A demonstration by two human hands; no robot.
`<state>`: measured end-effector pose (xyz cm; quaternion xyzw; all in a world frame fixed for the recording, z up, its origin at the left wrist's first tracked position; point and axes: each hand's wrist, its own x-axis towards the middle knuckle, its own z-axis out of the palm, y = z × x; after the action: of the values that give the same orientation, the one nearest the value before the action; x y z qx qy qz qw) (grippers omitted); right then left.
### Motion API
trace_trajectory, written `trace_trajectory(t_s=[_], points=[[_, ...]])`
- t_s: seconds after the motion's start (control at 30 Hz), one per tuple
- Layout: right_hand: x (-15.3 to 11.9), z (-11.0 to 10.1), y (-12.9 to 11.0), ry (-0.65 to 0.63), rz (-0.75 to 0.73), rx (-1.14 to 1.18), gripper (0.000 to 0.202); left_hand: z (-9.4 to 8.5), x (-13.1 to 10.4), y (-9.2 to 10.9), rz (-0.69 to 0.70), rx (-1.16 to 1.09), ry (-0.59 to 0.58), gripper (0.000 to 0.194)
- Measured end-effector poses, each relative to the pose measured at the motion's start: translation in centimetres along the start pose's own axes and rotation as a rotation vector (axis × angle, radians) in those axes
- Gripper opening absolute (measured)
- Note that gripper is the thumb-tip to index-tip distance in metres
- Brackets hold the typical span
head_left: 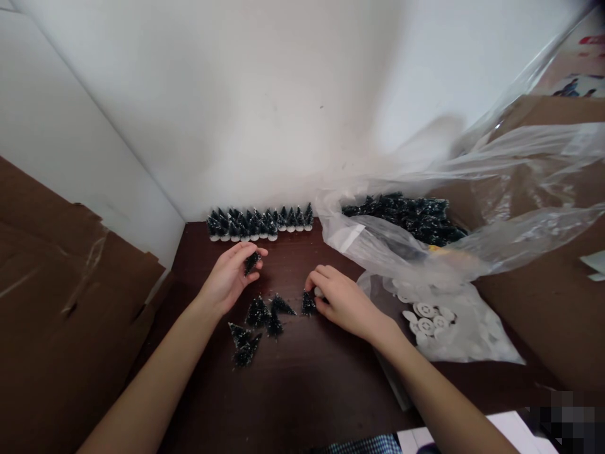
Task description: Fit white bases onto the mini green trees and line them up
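Note:
My left hand holds a small dark green tree with white-speckled tips between thumb and fingers. Over the table's middle, my right hand is closed on a small white disc, partly hidden by the fingers. Another small tree is just left of its fingertips. Between and below my hands, several loose trees lie on the dark brown table. Along the wall, several trees on white round bases stand in rows.
At the back right, a clear plastic bag contains many dark trees. In front of it, another clear bag holds white round bases. Brown cardboard borders the left side, and more cardboard stands at the right.

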<state>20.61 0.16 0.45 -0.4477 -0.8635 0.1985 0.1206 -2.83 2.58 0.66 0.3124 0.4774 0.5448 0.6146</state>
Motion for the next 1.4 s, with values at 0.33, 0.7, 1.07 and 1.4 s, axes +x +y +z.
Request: trace_trajectory(t_s=[0.33, 0.7, 1.07, 1.4], points=[[0.0, 0.4, 0.8, -0.003, -0.060, 0.135, 0.027, -0.3, 0.2, -0.3, 0.007, 0.013, -0.013, 0.025], [0.2, 0.8, 1.3, -0.025, -0.087, 0.184, 0.029, -0.4, 0.3, -0.3, -0.013, 0.037, -0.028, 0.028], [0.0, 0.4, 1.1, 0.036, -0.069, 0.167, 0.023, -0.1, 0.0, -0.7, 0.034, 0.201, -0.122, 0.033], [0.7, 0.9, -0.4, 0.313, 0.107, 0.909, 0.019, 0.3, -0.6, -0.9, 0.319, 0.527, -0.255, 0.023]])
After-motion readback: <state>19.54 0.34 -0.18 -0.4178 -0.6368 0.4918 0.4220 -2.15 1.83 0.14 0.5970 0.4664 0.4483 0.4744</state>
